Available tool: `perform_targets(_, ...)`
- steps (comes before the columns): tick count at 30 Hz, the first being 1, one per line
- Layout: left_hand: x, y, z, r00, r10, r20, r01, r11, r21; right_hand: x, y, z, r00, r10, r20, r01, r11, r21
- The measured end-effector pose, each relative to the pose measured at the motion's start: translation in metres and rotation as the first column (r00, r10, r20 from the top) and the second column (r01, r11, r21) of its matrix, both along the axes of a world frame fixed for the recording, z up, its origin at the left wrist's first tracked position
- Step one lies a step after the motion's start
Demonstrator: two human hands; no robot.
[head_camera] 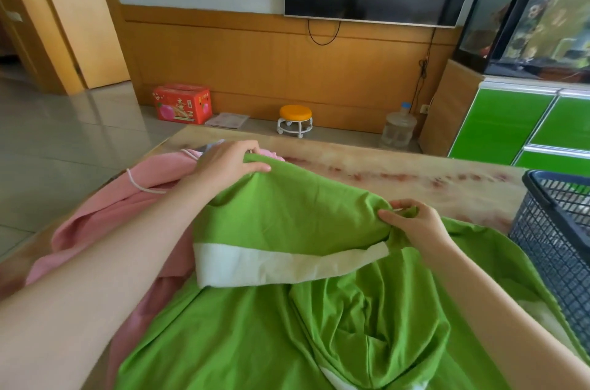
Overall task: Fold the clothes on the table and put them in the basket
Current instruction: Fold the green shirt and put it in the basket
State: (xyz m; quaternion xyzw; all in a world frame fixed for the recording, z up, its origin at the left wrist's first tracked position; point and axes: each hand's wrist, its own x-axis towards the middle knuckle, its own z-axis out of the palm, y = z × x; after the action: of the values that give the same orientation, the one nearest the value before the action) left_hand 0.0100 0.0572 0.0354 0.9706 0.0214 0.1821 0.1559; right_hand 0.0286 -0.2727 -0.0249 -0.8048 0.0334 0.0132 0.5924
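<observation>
While left hand (223, 163) and right hand (412, 223) pinch its ends | green garment (287, 214) fold spans left-right

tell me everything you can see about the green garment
The green garment is bright green, soft-looking fabric with a white band along one edge. It lies crumpled on the table, its far part lifted and stretched between the left hand and the right hand, each gripping bunched fabric. On the left of the view it lies against the pink garment; its other edge runs beside the basket.
</observation>
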Motion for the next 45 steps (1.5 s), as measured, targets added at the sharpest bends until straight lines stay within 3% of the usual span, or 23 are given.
perform_targets(4, 0.041, -0.045, -0.013, 0.998, -0.060, -0.037, 0.061, 0.998, 0.016, 0.015, -0.034, -0.013, 0.996, -0.086, 0.002, 0.086, 0.996, -0.032)
perform_targets(9, 0.071, -0.078, -0.051, 0.986, -0.072, -0.152, 0.099, 0.979, 0.179, 0.024, -0.070, -0.050, 0.991, -0.107, -0.078, 0.102, 0.993, -0.067)
perform_targets(14, 0.098, -0.090, -0.076, 0.995, -0.089, -0.035, 0.093, 0.987, 0.131, 0.041, -0.089, -0.057, 0.991, -0.127, -0.039, 0.125, 0.991, -0.048)
perform_targets(17, 0.111, -0.099, -0.085, 0.995, -0.086, -0.059, 0.094, 0.985, 0.146, 0.052, -0.105, -0.050, 0.988, -0.156, 0.016, 0.156, 0.984, -0.087)
perform_targets(22, 0.117, -0.106, -0.120, 0.979, -0.012, -0.205, 0.061, 0.970, 0.234, 0.048, -0.114, -0.079, 0.987, -0.096, -0.131, 0.064, 0.971, -0.230)
perform_targets(26, 0.120, -0.105, -0.124, 0.994, 0.009, -0.107, 0.014, 0.978, 0.208, 0.047, -0.125, -0.070, 0.987, -0.009, -0.160, -0.042, 0.948, -0.314)
perform_targets(31, 0.117, -0.109, -0.120, 0.991, 0.133, -0.033, -0.124, 0.973, 0.196, 0.048, -0.129, -0.057, 0.995, -0.036, 0.095, 0.058, 0.968, -0.242)
perform_targets(33, 0.108, -0.114, -0.117, 0.990, 0.143, 0.007, -0.142, 0.971, 0.191, 0.040, -0.123, -0.061, 0.993, -0.019, 0.120, 0.064, 0.924, -0.377)
perform_targets(35, 0.090, -0.125, -0.111, 0.999, 0.038, 0.015, -0.039, 0.986, 0.165, 0.023, -0.113, -0.069, 0.989, 0.041, 0.144, 0.051, 0.814, -0.578)
perform_targets(38, 0.050, -0.145, -0.106, 0.975, -0.148, -0.167, 0.173, 0.973, 0.151, -0.004, -0.098, -0.072, 0.913, 0.235, 0.334, 0.061, 0.730, -0.681)
perform_targets(41, 0.007, -0.146, -0.116, 0.841, -0.161, -0.516, 0.287, 0.942, 0.173, -0.017, -0.093, -0.079, 0.898, 0.414, 0.150, -0.113, 0.546, -0.830)
perform_targets(43, -0.006, -0.140, -0.124, 0.780, -0.125, -0.614, 0.312, 0.927, 0.208, -0.019, -0.093, -0.077, 0.905, 0.360, 0.225, -0.037, 0.595, -0.803)
perform_targets(45, -0.007, -0.133, -0.126, 0.804, -0.088, -0.588, 0.265, 0.939, 0.222, -0.022, -0.092, -0.064, 0.877, 0.280, 0.391, 0.118, 0.664, -0.739)
